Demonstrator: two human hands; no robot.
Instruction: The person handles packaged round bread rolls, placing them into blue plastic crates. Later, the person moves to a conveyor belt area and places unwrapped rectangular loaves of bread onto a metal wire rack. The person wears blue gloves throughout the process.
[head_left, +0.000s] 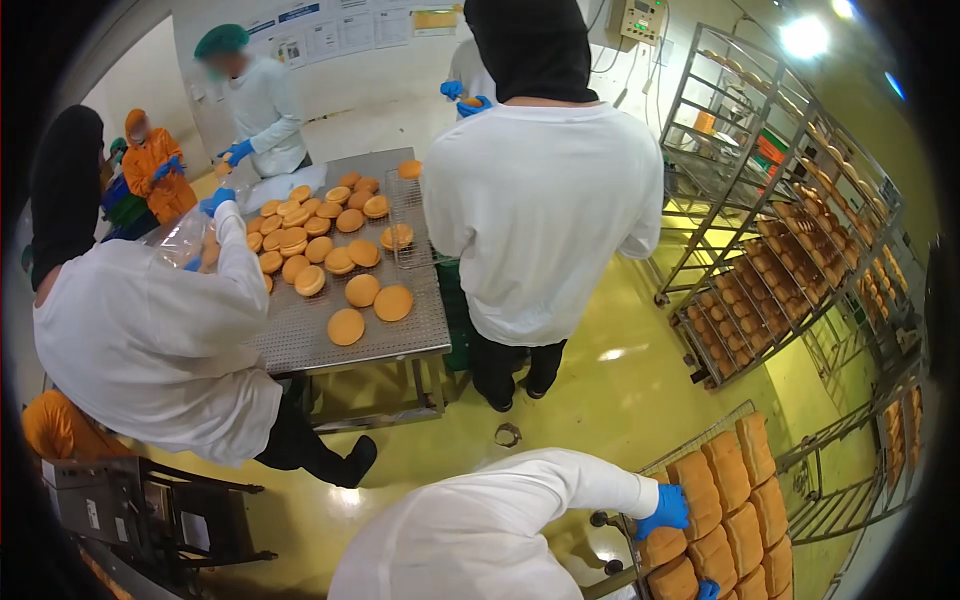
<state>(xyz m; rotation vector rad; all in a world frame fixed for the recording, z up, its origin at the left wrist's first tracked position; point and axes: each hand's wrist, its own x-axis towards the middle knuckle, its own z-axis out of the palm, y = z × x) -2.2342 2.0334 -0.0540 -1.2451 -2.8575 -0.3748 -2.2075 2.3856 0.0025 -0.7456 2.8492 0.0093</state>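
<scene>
My left hand (664, 511), in a blue glove with a white sleeve, lies against the browned bread loaves at the near edge of a tray. Its fingers reach between an upper loaf (695, 480) and a lower loaf (664, 546); whether they grip either one is unclear. Low at the picture's edge, only part of my gloved right hand (708, 589) shows, touching loaves, with its fingers mostly cut off. The loaves stand in close rows on a wire-edged tray (701, 436).
Round buns (346, 327) are scattered on a perforated metal table (330, 352). Co-workers in white stand around it; one person (150, 300) handles a plastic bag (184, 238). A wheeled rack (780, 277) of bread stands right. A dark metal machine (142, 517) is lower left.
</scene>
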